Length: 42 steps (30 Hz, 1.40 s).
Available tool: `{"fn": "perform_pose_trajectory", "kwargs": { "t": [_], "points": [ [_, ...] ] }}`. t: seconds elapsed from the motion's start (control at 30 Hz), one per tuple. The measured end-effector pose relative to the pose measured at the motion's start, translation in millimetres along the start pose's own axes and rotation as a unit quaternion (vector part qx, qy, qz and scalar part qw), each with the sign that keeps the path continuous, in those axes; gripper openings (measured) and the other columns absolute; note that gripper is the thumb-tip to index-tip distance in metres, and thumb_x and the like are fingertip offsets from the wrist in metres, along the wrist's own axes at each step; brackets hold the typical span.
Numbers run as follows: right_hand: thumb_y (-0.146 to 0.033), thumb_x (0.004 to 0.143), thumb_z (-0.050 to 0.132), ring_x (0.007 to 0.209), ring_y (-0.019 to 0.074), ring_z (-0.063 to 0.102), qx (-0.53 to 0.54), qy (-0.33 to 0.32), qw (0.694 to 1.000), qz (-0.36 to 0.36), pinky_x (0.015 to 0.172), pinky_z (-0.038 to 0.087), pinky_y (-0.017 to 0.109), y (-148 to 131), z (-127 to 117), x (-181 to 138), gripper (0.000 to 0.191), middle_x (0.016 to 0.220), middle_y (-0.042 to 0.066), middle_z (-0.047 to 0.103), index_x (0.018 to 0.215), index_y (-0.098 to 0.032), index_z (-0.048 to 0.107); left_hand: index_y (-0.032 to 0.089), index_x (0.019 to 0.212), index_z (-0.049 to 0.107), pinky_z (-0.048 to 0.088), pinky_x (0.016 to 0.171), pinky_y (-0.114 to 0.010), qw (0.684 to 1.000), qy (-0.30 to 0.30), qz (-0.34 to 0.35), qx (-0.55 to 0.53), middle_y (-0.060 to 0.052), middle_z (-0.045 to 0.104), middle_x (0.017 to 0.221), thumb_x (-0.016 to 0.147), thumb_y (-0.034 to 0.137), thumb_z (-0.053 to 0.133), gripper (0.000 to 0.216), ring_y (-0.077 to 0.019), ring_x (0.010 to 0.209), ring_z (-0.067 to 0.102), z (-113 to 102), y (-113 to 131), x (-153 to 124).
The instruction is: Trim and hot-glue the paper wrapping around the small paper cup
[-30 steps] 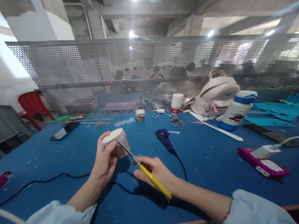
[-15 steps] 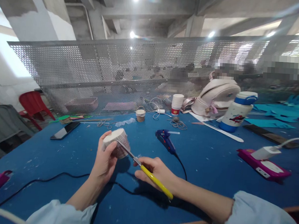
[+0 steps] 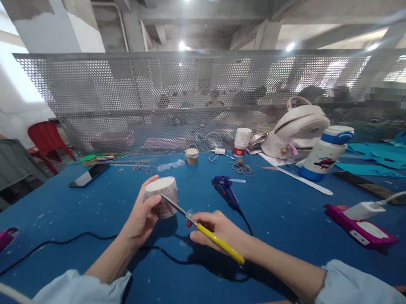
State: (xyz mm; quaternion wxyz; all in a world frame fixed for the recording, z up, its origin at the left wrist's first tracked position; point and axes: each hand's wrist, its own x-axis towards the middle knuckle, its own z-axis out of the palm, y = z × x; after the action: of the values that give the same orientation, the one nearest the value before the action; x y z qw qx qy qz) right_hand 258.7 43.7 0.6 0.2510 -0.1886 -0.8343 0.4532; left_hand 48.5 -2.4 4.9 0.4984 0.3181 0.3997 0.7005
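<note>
My left hand [image 3: 143, 215] is closed round a short, round white cup [image 3: 167, 206], with its thumb on the front side. The cup has a pale top and a light, patterned or wrinkled covering round its wall. My right hand [image 3: 220, 232] grips a pair of scissors [image 3: 220, 243] with yellow handles, seen nearly edge-on. Their thin metal blades point up and left, and the tip meets the cup near its upper rim, close to my left thumb. Whether the blades are parted is hard to make out.
A blue glue gun [image 3: 226, 190] lies ahead, its black cord running across the blue table [image 3: 282, 212]. Behind are a small twine-wrapped bucket [image 3: 191, 157], stacked paper cups [image 3: 242, 143], a backpack [image 3: 293, 132] and a bottle [image 3: 326, 155]. A phone [image 3: 89, 176] lies left; a pink power strip [image 3: 359, 228] lies right.
Both hands, the cup and the scissors have shifted slightly right in the picture. The cup stands a little more upright. The scissor tip stays at its rim.
</note>
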Motion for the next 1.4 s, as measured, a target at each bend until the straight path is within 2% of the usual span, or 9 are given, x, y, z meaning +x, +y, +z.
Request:
{"fn": "perform_pose_trajectory", "kwargs": {
  "t": [0.17,0.43,0.67,0.83,1.1,1.4],
  "points": [
    [-0.047,0.084,0.061,0.053,0.0076,0.029,-0.033,-0.023,0.999,0.009,0.050,0.028,0.022,1,-10,-2,0.037,0.058,-0.007,0.037,0.088,-0.011,0.066,0.028,0.133,0.048,0.055,0.079,-0.038,0.999,-0.036,-0.015,0.027,-0.007,0.067,0.114,0.058,0.032,0.086,0.084,-0.0267,0.096,0.066,-6,1,3],
    [-0.047,0.086,0.061,0.053,0.0077,0.026,-0.055,-0.059,0.997,-0.011,0.050,0.026,0.021,4,-22,-6,0.039,0.056,-0.008,0.032,0.090,-0.010,0.067,0.026,0.134,0.048,0.053,0.079,-0.031,0.995,-0.067,-0.029,0.065,-0.007,0.068,0.113,0.056,0.030,0.088,0.088,-0.0238,0.095,0.066,-9,0,3],
    [-0.047,0.086,0.064,0.054,0.0077,0.028,-0.066,-0.075,0.995,-0.019,0.051,0.026,0.021,7,-29,-4,0.039,0.058,-0.008,0.034,0.096,-0.010,0.068,0.024,0.130,0.052,0.052,0.076,-0.028,0.995,-0.058,-0.028,0.077,-0.006,0.069,0.107,0.053,0.030,0.089,0.086,-0.0205,0.089,0.065,-2,3,-1],
    [-0.044,0.085,0.065,0.055,0.0078,0.031,-0.065,-0.105,0.992,0.000,0.052,0.028,0.021,1,-37,1,0.039,0.060,-0.007,0.039,0.102,-0.009,0.067,0.023,0.127,0.055,0.050,0.076,-0.027,0.994,-0.056,-0.026,0.086,-0.005,0.069,0.106,0.055,0.029,0.087,0.080,-0.0192,0.087,0.065,3,5,-5],
    [-0.044,0.086,0.063,0.058,0.0083,0.033,-0.078,-0.137,0.987,0.015,0.055,0.032,0.021,-9,-48,5,0.039,0.064,-0.005,0.045,0.104,-0.009,0.067,0.025,0.130,0.052,0.050,0.075,-0.028,0.991,-0.080,-0.049,0.098,-0.005,0.070,0.104,0.058,0.029,0.087,0.080,-0.0201,0.087,0.065,-4,4,-1],
    [-0.046,0.086,0.062,0.057,0.0086,0.031,-0.096,-0.135,0.986,0.020,0.056,0.033,0.023,-15,-51,4,0.039,0.062,-0.006,0.043,0.098,-0.009,0.069,0.024,0.130,0.052,0.051,0.080,-0.032,0.990,-0.081,-0.045,0.108,-0.006,0.068,0.108,0.059,0.030,0.086,0.080,-0.0210,0.089,0.065,-6,3,1]
  ]
}}
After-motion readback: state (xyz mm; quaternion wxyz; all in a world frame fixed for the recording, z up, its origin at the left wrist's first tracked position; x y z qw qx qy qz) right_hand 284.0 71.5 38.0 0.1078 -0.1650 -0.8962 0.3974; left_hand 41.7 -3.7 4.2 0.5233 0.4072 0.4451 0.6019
